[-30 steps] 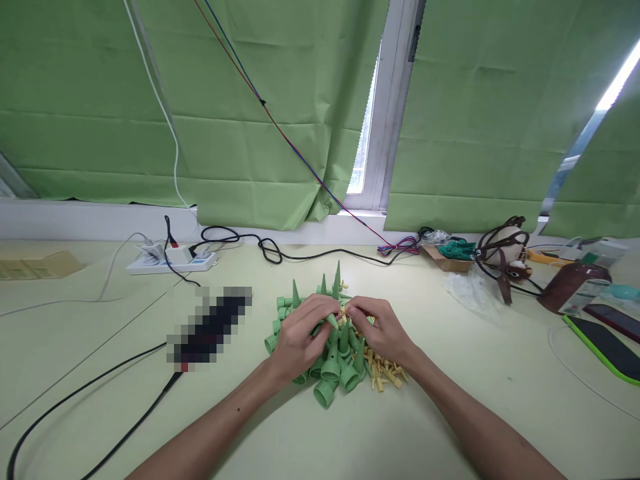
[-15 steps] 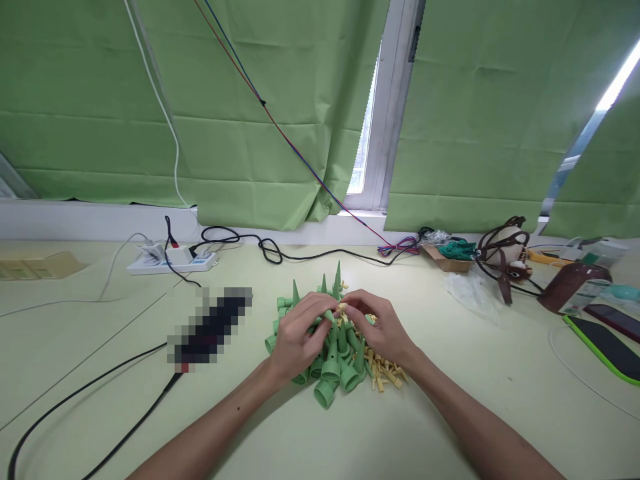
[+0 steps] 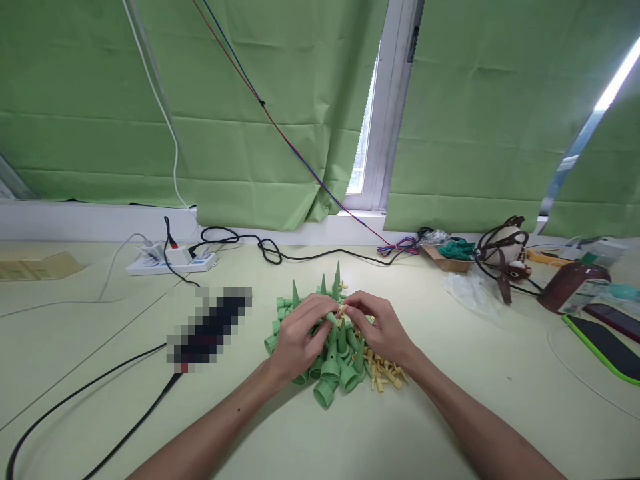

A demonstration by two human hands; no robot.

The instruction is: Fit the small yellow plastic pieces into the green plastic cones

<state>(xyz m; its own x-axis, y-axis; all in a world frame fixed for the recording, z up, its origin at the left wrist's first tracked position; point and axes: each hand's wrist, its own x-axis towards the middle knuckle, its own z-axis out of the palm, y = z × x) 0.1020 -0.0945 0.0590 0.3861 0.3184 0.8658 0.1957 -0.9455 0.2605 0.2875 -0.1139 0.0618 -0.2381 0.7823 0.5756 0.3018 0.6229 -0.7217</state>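
Observation:
A pile of green plastic cones (image 3: 330, 370) lies on the pale table (image 3: 350, 440), with a scatter of small tan pegs (image 3: 385, 375) beside it on the right. My left hand (image 3: 300, 337) is over the pile, its fingers pinched round one green cone (image 3: 331, 319). My right hand (image 3: 377, 327) meets it from the right, fingertips pinching a small tan peg (image 3: 342, 311) at the tip of that cone. A few cones stand upright behind my hands (image 3: 338, 277).
A blurred dark device (image 3: 210, 328) with a black cable lies to the left. A white power strip (image 3: 170, 261) and cables sit at the back left. At the right are a crumpled plastic bag (image 3: 467, 287), a brown strap bundle (image 3: 505, 257), a dark bottle (image 3: 570, 287) and a green-edged phone (image 3: 607, 347).
Both hands stay together over the pile; the fingertips have only shifted slightly round the cone tip and peg.

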